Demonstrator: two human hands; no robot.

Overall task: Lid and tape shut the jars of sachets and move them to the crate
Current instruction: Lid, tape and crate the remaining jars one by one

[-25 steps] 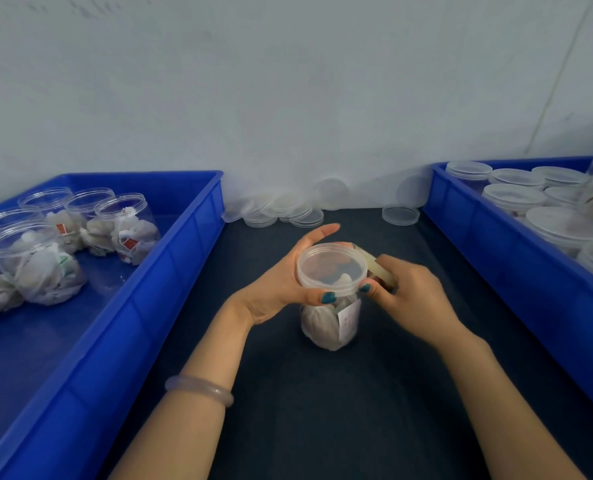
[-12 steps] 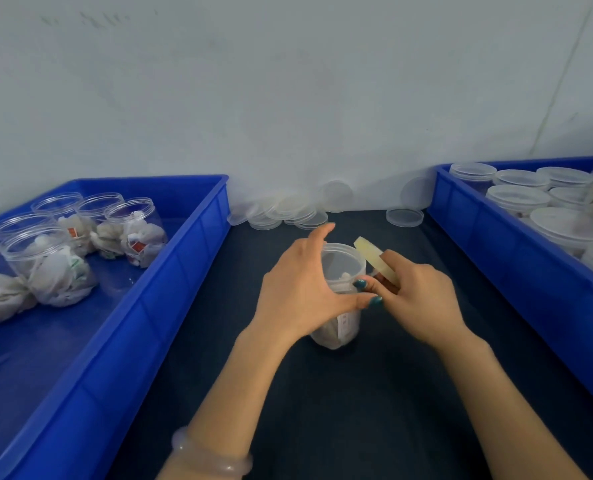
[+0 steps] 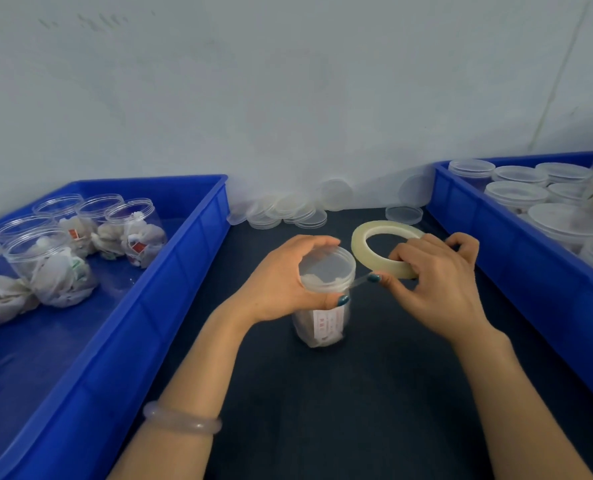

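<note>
Now my left hand (image 3: 281, 289) grips the lidded jar (image 3: 322, 327) mid-frame; my right hand (image 3: 437, 282), clutching the tape roll (image 3: 364, 233), has drawn a sealing strip out

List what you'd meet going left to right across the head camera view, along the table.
Left blue crate holding open jars of sachets → lidded jar → tape roll → right blue crate.
</note>
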